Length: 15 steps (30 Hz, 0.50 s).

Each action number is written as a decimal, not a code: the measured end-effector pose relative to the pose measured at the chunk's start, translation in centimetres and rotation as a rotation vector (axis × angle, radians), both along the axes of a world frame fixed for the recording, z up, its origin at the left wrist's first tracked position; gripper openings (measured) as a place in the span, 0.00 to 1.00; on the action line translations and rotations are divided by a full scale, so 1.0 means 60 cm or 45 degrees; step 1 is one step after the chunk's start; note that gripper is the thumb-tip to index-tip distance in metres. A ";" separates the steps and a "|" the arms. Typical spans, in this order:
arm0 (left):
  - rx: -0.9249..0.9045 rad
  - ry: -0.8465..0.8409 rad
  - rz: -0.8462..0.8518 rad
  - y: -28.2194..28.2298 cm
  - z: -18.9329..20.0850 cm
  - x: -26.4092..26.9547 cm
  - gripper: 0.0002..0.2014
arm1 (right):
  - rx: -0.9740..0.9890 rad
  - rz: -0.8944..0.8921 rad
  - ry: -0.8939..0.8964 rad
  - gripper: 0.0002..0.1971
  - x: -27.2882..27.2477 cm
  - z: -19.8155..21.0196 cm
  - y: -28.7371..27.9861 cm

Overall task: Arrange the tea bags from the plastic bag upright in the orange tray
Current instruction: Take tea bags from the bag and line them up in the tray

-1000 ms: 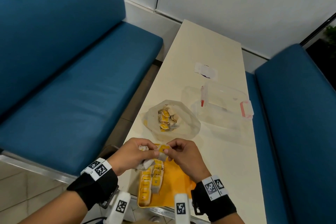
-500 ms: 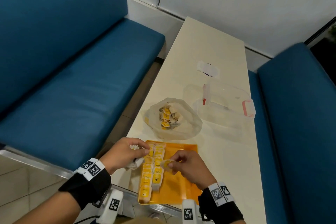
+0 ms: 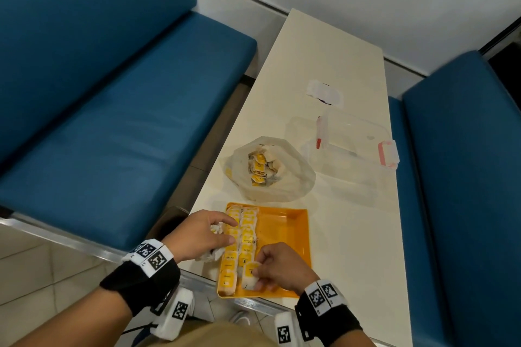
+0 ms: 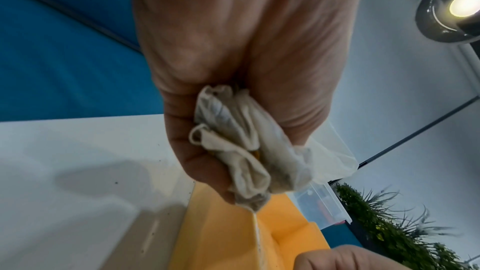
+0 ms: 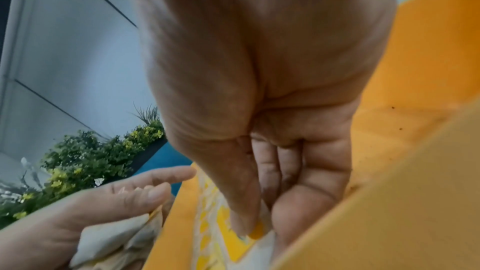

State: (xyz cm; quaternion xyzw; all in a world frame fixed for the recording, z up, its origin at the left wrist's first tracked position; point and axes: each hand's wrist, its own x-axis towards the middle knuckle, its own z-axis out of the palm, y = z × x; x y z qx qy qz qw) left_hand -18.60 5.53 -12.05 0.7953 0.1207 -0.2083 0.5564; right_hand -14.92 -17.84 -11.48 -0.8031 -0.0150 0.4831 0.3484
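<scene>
Risk lies at the orange tray point(image 3: 284, 222): the right hand point(image 3: 277, 267) pinches one tea bag point(image 3: 250, 276) at the near end of the tray's rows; pushing may topple upright neighbours. The left hand point(image 3: 201, 234), beside the tray, clutches spare bags point(image 4: 241, 147) that could slip.

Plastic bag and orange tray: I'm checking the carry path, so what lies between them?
Only a narrow strip of bare table, in the head view. The plastic bag sits just beyond the orange tray's far rim.
</scene>
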 end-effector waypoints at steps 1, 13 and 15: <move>0.016 0.000 -0.013 0.000 -0.002 -0.001 0.17 | -0.006 0.007 0.012 0.07 -0.003 -0.004 0.004; 0.013 0.044 0.017 0.002 -0.022 -0.006 0.18 | -0.116 -0.096 -0.138 0.08 -0.031 -0.031 0.031; 0.012 0.038 0.010 0.003 -0.023 -0.005 0.18 | -0.149 -0.102 -0.187 0.10 -0.035 -0.032 0.032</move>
